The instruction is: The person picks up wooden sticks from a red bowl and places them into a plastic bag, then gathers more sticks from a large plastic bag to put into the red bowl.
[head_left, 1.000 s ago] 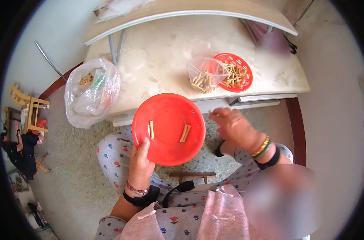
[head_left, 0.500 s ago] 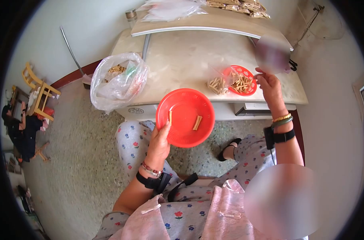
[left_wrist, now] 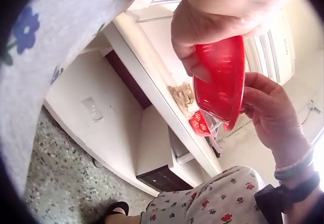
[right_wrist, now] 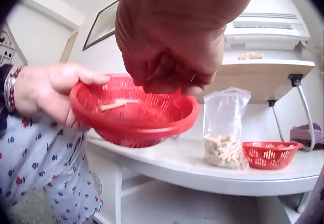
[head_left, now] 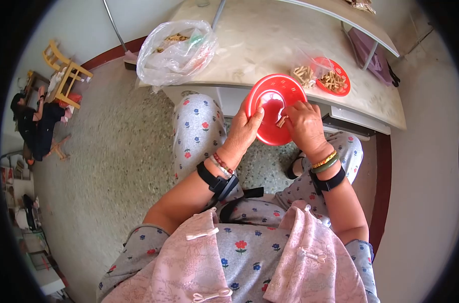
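On the table (head_left: 259,50) a small red basket (head_left: 347,86) of wooden sticks is seen, with a clear bag (head_left: 302,73) of sticks just beside it. A large plastic bag (head_left: 176,55) is set near the left edge.

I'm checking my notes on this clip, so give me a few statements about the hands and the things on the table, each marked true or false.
1. The left hand holds the big red basket by its rim. True.
2. A clear bag of sticks stands beside a smaller red basket on the table. True.
3. The right hand lies flat on the table. False: it reaches into the big red basket.
4. The smaller red basket is empty. False: it holds sticks.
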`<state>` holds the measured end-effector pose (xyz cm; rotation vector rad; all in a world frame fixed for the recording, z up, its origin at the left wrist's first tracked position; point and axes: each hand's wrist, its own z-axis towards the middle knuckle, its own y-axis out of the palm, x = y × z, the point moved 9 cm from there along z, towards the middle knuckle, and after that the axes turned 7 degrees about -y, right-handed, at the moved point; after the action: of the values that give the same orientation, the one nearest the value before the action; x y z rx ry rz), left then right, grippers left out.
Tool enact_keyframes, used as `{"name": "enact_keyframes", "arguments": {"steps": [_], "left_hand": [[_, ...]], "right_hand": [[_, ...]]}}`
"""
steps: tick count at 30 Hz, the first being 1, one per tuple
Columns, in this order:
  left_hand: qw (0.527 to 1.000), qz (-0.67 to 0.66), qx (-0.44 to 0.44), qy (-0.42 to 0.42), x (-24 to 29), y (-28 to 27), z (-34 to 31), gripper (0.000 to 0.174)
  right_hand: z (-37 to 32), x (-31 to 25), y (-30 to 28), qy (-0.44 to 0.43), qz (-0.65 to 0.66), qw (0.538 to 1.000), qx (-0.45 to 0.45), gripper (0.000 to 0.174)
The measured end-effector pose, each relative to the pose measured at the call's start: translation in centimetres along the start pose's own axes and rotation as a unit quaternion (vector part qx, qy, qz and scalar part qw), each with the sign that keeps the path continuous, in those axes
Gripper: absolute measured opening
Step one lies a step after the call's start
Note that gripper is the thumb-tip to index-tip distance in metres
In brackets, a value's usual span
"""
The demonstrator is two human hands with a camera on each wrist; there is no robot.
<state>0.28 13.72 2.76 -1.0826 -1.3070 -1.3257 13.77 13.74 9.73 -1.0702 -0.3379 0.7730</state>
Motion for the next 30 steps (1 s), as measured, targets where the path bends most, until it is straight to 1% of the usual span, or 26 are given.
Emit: {"name": "enact_keyframes", "arguments": {"steps": [1,2,3,4,5,7,10,15,18,20,21,25,27,28,30], "left_hand": [[0.999,-0.017,-0.012,-0.031,-0.5,0.0,-0.1,0.04],[0.999,-0.014,-0.008,-0.028,-0.5,-0.2,-0.3,0.04],[0.998,-0.042,-0.005,-0.039,-0.7,-0.4,-0.3,0.04],[0.996,-0.07,-0.003,-0.05,-0.8,-0.4,-0.3,0.04],[0.996,-0.068,-0.002,-0.049,-0.7,-0.5,-0.3,0.04],[0.989,-0.097,0.01,-0.113,-1.9,-1.0,-0.5,0.04],[0.99,-0.085,0.012,-0.108,-2.0,-1.1,-0.7,0.041],[0.988,-0.1,0.022,-0.112,-2.8,-2.0,-0.2,0.041],[0.99,-0.094,0.033,-0.104,-1.8,-2.0,0.0,0.041],[0.985,-0.133,0.054,-0.099,-1.6,-2.4,0.1,0.04],[0.986,-0.136,0.052,-0.085,-1.3,-2.4,0.1,0.042],[0.986,-0.149,0.039,-0.067,-0.5,-2.1,0.2,0.043],[0.987,-0.133,0.048,-0.071,-1.1,-2.4,0.3,0.041],[0.988,-0.119,0.056,-0.077,-1.7,-2.6,0.3,0.039],[0.989,-0.112,0.05,-0.084,-2.5,-3.0,0.2,0.039]], "right_hand": [[0.1,0.0,0.8,-0.011,-0.037,0.999,-0.023,0.01],[0.2,0.0,1.6,-0.021,-0.074,0.996,-0.045,0.009],[0.2,-0.1,2.7,-0.024,-0.079,0.993,-0.084,0.01],[0.5,-0.2,2.8,-0.025,-0.078,0.993,-0.082,0.01],[0.5,-0.5,3.4,-0.04,-0.087,0.989,-0.113,0.01],[0.4,-0.9,4.9,-0.06,-0.1,0.976,-0.184,0.011],[0.2,-1.3,5.5,-0.068,-0.094,0.979,-0.17,0.011],[0.2,-0.9,5.8,-0.046,-0.084,0.981,-0.17,0.01],[1.1,-0.5,5.3,-0.034,-0.09,0.981,-0.171,0.011],[1.7,-0.5,4.9,-0.056,-0.122,0.976,-0.171,0.013],[2.0,-0.5,4.7,-0.057,-0.131,0.974,-0.174,0.015],[2.5,-0.3,4.4,-0.051,-0.111,0.978,-0.172,0.015],[1.9,-0.2,5.2,-0.038,-0.11,0.968,-0.223,0.016],[1.9,-0.3,5.5,-0.039,-0.107,0.968,-0.223,0.016],[1.1,0.0,6.8,-0.014,-0.095,0.958,-0.27,0.017]]}}
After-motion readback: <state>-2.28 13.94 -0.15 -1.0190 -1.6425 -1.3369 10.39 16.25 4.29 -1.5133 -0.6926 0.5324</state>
